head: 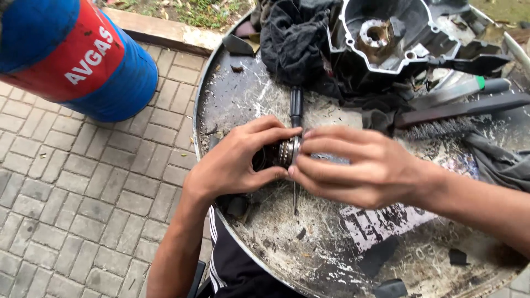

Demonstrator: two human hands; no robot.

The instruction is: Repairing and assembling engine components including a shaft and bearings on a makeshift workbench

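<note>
Fingers of both hands are pinched around a small stack of metal rings (287,152), held just above a round metal table (232,105). Its axis is laid sideways, from hand to hand. The left hand (234,160) is cupped around the dark end, and the right hand (353,165) is pressed against the shiny end. A screwdriver (296,106) is seen behind.

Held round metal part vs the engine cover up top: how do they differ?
The round metal part is small, ring-shaped and gripped between the left hand and right hand; the engine cover is far larger, irregular, lying untouched, hollow side up, against a dark rag. Both are metal.
</note>
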